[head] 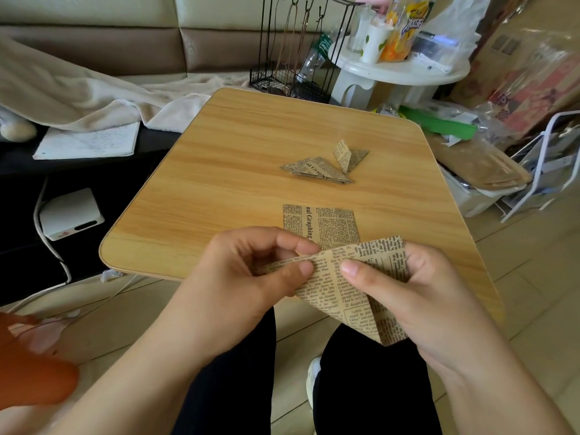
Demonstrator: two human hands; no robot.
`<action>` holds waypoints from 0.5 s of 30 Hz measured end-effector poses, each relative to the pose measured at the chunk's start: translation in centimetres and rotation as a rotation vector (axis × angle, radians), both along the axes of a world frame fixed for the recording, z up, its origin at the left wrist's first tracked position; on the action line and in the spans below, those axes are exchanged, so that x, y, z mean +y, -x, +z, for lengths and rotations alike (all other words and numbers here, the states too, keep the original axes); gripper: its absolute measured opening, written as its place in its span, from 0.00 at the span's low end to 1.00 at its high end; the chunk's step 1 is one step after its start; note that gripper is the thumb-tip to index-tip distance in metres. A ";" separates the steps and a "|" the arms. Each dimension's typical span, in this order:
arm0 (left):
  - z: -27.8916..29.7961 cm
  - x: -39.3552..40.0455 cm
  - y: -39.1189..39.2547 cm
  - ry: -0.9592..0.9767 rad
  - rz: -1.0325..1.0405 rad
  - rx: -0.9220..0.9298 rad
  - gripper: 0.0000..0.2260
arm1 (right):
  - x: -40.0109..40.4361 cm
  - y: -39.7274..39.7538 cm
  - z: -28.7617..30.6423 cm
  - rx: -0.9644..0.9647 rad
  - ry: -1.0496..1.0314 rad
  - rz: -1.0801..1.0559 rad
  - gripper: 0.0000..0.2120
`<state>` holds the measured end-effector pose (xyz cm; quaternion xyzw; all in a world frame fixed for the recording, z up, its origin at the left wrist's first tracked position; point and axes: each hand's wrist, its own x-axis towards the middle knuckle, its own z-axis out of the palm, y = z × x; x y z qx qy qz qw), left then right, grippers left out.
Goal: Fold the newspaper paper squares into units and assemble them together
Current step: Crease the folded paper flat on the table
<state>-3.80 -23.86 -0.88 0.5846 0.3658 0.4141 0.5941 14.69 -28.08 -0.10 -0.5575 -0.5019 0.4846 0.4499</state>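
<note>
Holding a thin, crinkly newspaper sheet point(339, 287) just above the near edge of the table, the left hand point(248, 274) pinches its long pointy left corner between thumb and bent fingers, and the right hand point(405, 287) grips its right side with the thumb flat on top. Just past the fingers a flat paper square point(323, 222) lies on the smooth wooden table point(219, 183). Farther back sit two folded pointy units point(326, 164), touching, with bare wood all around.
</note>
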 end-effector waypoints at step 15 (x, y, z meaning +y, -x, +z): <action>-1.3 -0.2 -0.3 0.003 0.070 -0.056 0.09 | 0.5 -0.1 -0.4 -0.053 0.078 -0.002 0.13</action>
